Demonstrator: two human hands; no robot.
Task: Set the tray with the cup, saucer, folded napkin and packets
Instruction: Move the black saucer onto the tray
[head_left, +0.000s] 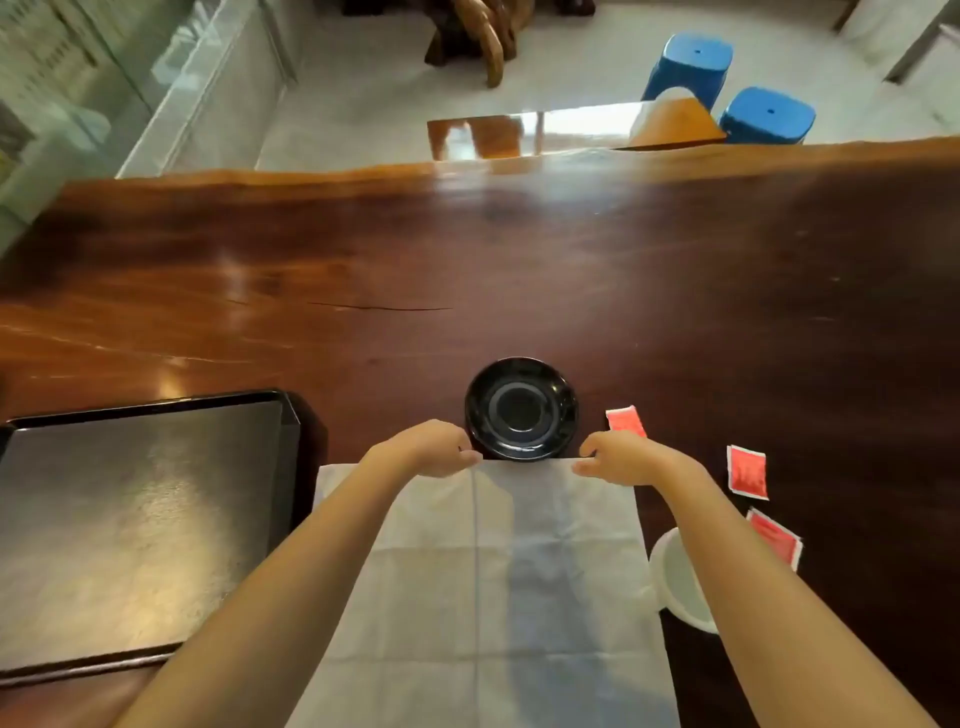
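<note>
Black tray (140, 519) lies empty at the left of the dark wooden table (467, 249). The person's left hand (436, 454) pinches the far edge of the white napkin (493, 571), which is spread flat just right of the tray. The black saucer (521, 409) sits at that edge, between the hands. The right hand (618, 460) pinches the same edge. Three red packets (747, 472) and a white cup (680, 582) lie right of the napkin.

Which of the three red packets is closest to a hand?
The far packet, beside the saucer: the right hand overlaps it. The middle packet and near packet lie apart.
</note>
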